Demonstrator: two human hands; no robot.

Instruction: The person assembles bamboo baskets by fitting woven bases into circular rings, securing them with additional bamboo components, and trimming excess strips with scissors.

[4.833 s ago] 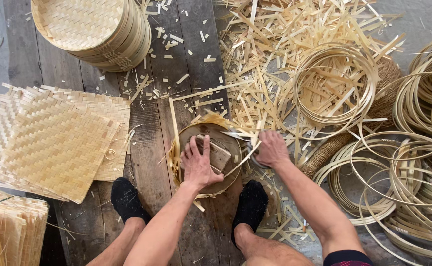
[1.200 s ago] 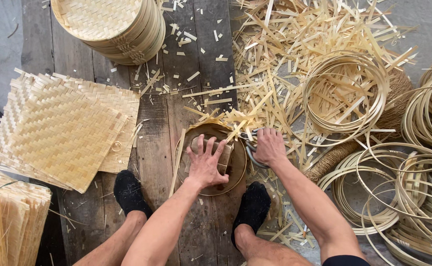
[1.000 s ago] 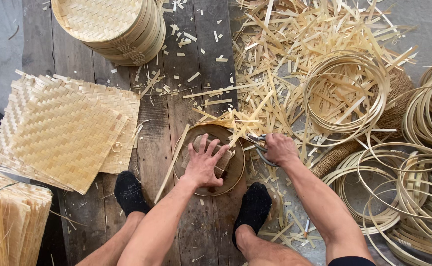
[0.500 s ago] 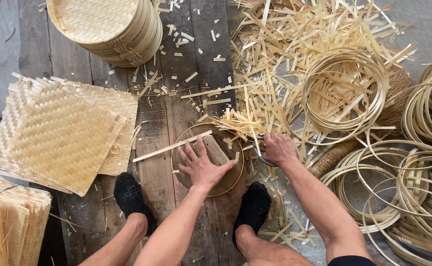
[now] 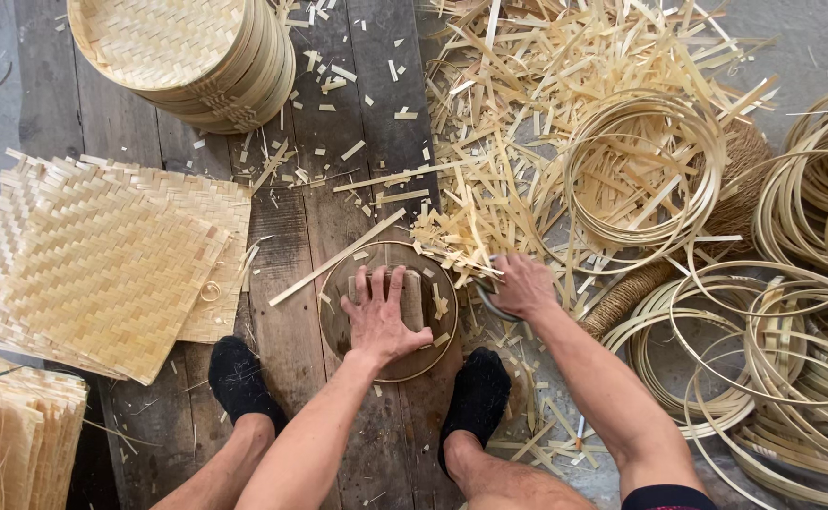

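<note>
Pressing flat with fingers spread, the left hand [image 5: 379, 316] is laid on a small wooden block [image 5: 412, 295] that sits inside a round bamboo hoop [image 5: 387, 310] on the plank floor [image 5: 300, 227], at the lower centre of the frame between the two black-socked feet [image 5: 240, 380]. The right hand [image 5: 521, 285] is curled shut just right of the hoop, at the edge of the heap of bamboo strips [image 5: 527, 151]; something dark and metallic seems to be gripped in it, though what it is cannot be told. A long loose strip [image 5: 336, 257] is seen lying slantwise across the hoop's upper left rim.

The step in hand is judged to be the seating or holding-down of the piece within the hoop — the block is kept steady by the left palm while the right hand is drawn aside. For the next move, firm downward pressure on the block would be called for, and the right hand would have to be brought back to the rim without the hoop being shifted.

Woven square mats [image 5: 111, 264] are stacked at the left, finished round trays [image 5: 182, 57] at the upper left, and coiled bamboo rings [image 5: 792, 312] at the right.
</note>
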